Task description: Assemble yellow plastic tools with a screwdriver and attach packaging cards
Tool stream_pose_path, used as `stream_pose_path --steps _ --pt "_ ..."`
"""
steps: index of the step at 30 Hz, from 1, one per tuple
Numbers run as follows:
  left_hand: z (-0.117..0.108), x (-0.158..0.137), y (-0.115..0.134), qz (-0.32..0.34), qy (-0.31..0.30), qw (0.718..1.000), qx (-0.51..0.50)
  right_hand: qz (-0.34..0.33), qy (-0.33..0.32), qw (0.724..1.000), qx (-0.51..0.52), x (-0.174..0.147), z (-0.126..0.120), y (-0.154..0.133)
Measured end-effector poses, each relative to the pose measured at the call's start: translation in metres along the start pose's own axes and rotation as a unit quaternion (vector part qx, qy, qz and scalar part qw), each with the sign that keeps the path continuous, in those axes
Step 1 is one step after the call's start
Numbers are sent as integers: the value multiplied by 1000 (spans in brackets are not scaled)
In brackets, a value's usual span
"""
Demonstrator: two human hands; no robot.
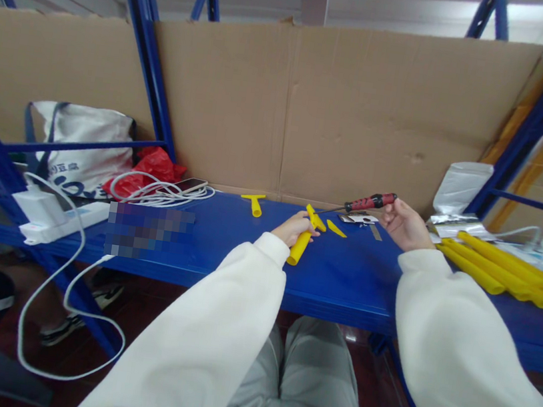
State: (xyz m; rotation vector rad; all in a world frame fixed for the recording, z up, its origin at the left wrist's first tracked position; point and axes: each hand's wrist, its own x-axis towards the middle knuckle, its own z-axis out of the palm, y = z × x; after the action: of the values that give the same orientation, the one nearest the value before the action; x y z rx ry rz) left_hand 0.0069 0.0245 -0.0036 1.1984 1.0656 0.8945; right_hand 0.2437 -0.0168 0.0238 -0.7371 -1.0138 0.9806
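Observation:
My left hand (293, 227) is closed around a yellow T-shaped scraper (300, 248), its thick handle angled down toward me. With its fingers pinched on the end of a red and black screwdriver (365, 202), my right hand (406, 224) is to the right. The thin shaft points left, its tip close to the scraper's head; whether they touch I cannot tell. Just right of the head lies a flat yellow piece (336, 229). A small metal blade (376, 232) lies below the screwdriver. Another yellow T-shaped scraper (255, 205) rests on the blue table farther left.
Several yellow tubes (499, 269) are stacked at the right, beside silver packaging (460, 225). A white power strip (67, 222), coiled white cable (162, 191), red plastic bag (147, 169) and cloth bag (83, 137) occupy the left. Cardboard (345, 113) stands behind the table (242, 267).

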Motion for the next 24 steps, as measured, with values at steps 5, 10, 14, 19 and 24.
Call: stream_pose_path --steps 5,10,14,19,24 --pt "-1 2 -1 2 -4 1000 -1 21 26 999 -13 5 -4 2" --pt "0 0 -1 2 -1 1000 2 54 31 997 -33 9 -6 4" --pt "0 -2 0 6 -4 1000 1 46 42 998 -30 7 -3 3" --pt "0 -2 0 -1 0 1000 -2 22 39 999 -21 3 1 0" --pt "0 -1 0 0 -2 1000 1 9 27 1000 -14 0 3 0"
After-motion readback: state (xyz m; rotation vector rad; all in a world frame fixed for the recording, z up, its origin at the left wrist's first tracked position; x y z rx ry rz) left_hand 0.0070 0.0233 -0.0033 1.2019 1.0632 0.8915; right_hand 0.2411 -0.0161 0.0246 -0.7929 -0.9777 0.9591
